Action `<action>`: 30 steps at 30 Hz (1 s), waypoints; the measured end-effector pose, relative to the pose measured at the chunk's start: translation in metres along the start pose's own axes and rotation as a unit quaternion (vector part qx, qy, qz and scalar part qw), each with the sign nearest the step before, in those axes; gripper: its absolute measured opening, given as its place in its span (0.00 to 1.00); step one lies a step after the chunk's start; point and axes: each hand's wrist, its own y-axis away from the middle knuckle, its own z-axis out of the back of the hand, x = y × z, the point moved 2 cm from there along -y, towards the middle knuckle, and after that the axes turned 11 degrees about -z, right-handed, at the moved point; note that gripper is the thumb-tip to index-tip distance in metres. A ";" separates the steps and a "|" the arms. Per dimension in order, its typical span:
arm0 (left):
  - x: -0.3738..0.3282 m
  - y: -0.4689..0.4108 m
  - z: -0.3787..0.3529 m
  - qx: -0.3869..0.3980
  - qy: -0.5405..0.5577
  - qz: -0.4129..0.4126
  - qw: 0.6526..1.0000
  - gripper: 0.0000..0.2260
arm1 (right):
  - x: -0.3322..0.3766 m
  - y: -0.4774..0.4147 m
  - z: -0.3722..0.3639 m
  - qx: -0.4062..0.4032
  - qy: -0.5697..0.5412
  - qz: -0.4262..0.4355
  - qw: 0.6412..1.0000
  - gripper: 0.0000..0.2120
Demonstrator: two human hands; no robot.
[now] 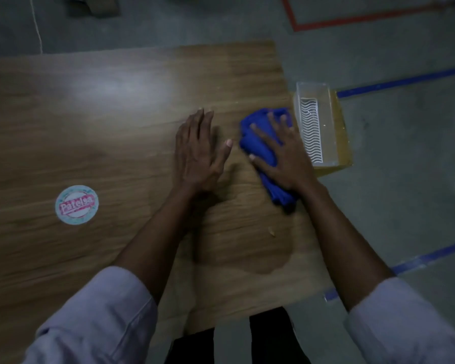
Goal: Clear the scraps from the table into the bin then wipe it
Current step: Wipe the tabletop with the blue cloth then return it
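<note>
My right hand (281, 151) presses flat, fingers spread, on a bunched blue cloth (258, 143) near the right edge of the wooden table (103, 127). My left hand (197, 151) lies flat on the bare wood just left of the cloth, fingers straight. A small pale scrap (271, 231) lies on the table nearer to me, below the cloth. A clear plastic bin (317, 127) with a white ribbed insert sits on a yellow base right beside the table's right edge, close to the cloth.
A round sticker (76, 204) with pink lettering is on the table's left part. Grey floor with blue tape lines (405, 80) and red tape (352, 21) surrounds the table. A cardboard piece (100, 5) lies on the floor at the far side.
</note>
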 end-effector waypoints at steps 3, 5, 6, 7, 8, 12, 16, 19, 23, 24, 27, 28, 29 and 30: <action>-0.002 0.000 -0.001 0.019 -0.009 0.014 1.000 0.32 | 0.003 -0.005 0.006 -0.018 -0.016 -0.156 0.987 0.35; -0.005 0.007 -0.001 0.038 -0.016 0.036 0.998 0.32 | 0.029 0.002 0.000 -0.019 0.001 -0.182 0.983 0.36; -0.008 0.012 -0.001 0.047 -0.025 0.041 0.998 0.32 | 0.044 0.010 -0.005 -0.019 0.007 -0.177 0.984 0.36; -0.013 0.020 0.000 0.057 -0.037 0.040 0.997 0.32 | 0.057 0.021 -0.010 -0.015 0.012 -0.159 0.987 0.35; -0.017 0.030 0.000 0.071 -0.051 0.036 0.996 0.31 | 0.066 0.035 -0.014 -0.006 0.017 -0.130 0.991 0.35; -0.035 0.076 0.004 0.075 -0.083 0.020 0.994 0.28 | 0.046 0.101 -0.020 -0.002 0.008 -0.082 0.997 0.34; -0.050 0.108 0.004 0.078 -0.106 0.028 0.991 0.28 | 0.000 0.111 -0.008 -0.012 -0.008 -0.186 0.982 0.33; -0.052 0.118 0.002 0.065 -0.113 0.033 0.991 0.29 | 0.015 0.069 -0.007 -0.023 -0.018 -0.199 0.980 0.33; -0.054 0.117 0.000 0.046 -0.119 0.032 0.991 0.28 | 0.071 0.060 -0.029 -0.026 0.009 -0.099 0.995 0.32; -0.054 0.117 0.001 0.050 -0.113 0.036 0.992 0.28 | 0.078 0.075 -0.032 -0.019 0.010 -0.063 0.998 0.32; -0.055 0.118 0.004 0.075 -0.107 0.043 0.991 0.30 | 0.056 0.130 -0.031 0.000 -0.004 -0.026 1.000 0.32; -0.055 0.118 0.005 0.081 -0.113 0.041 0.989 0.30 | 0.039 0.143 -0.028 -0.001 0.001 -0.040 0.999 0.32; -0.056 0.118 0.005 0.085 -0.117 0.042 0.989 0.31 | 0.022 0.149 -0.024 0.002 0.006 -0.064 0.998 0.32; -0.056 0.119 0.005 0.087 -0.119 0.045 0.988 0.31 | 0.007 0.149 -0.020 0.007 0.006 -0.091 0.996 0.32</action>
